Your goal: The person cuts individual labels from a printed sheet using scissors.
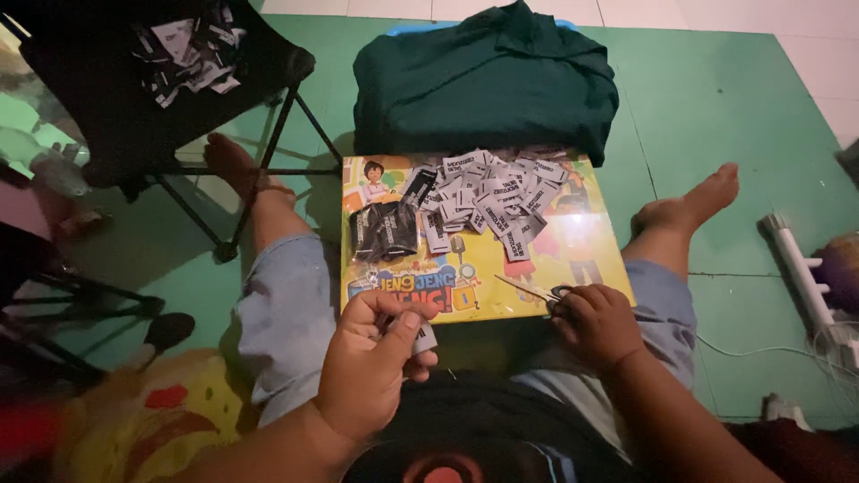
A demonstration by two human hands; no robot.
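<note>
Pinched between our left hand's (371,362) thumb and fingers is a small fabric label (424,337), held just above the near edge of the colourful board (582,255) that rests across our legs; the grip there is closed on the label. Our right hand (595,324) lies curled at the board's near right corner, its grip closed around the handles of small scissors (530,288), whose blades point left across the board. Farther up the board sits a loose heap of grey labels (492,197), with a darker bundle of black labels (386,231) just left of it (some overlap, so we cannot tell them apart one by one). Beyond the board lies a folded dark green garment (488,76) on the green floor mat (716,98). To the left stands a black folding stool (134,89) carrying more labels. A yellow plush toy (152,420) lies by our left knee, and a white fan stand (810,282) lies well off to the right.
</note>
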